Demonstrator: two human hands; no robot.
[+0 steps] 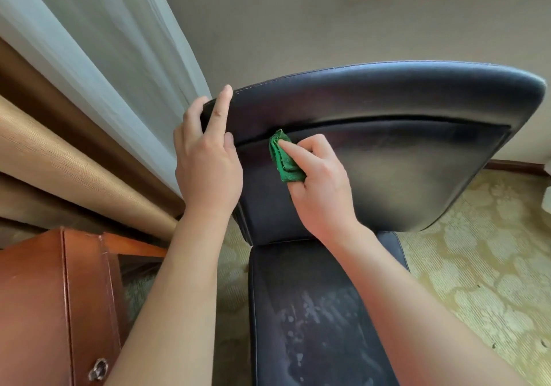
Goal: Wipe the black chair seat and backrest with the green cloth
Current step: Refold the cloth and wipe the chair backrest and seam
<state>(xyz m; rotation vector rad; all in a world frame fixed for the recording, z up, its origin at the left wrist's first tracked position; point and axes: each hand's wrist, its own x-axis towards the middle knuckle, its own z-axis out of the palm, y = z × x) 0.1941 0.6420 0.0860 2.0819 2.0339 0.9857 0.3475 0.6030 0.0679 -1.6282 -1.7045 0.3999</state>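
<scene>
Basically one view, the head camera, looking down at both hands on the black chair. Right hand [320, 188] was clenched on the green cloth [284, 159], bunched into a small folded wad; index finger lay along the top of the wad, pushing its tip into the seam of the backrest [402, 147], just under the padded top roll. That finger-led hold looked chosen to work the cloth into the groove rather than to sweep flat panel.

Left hand [207, 159] sat just beside the cloth hand, on the side away from the window, wrapped over the backrest's upper corner, thumb on the front edge, fingers curled round behind, index raised. Grasping the chair, apparently to brace it against the wiping push so it would not tip or swivel.

Below both wrists the seat [313, 320] showed pale streaky smears, so judged either wet from wiping or not yet cleaned; cannot tell which. Most of the backrest panel stretched away from the cloth toward the window side, dull and hazy.

Curtains [89, 93] hung beyond the left hand, a wooden cabinet [56, 302] under the left forearm, patterned carpet [477, 281] past the right.
</scene>
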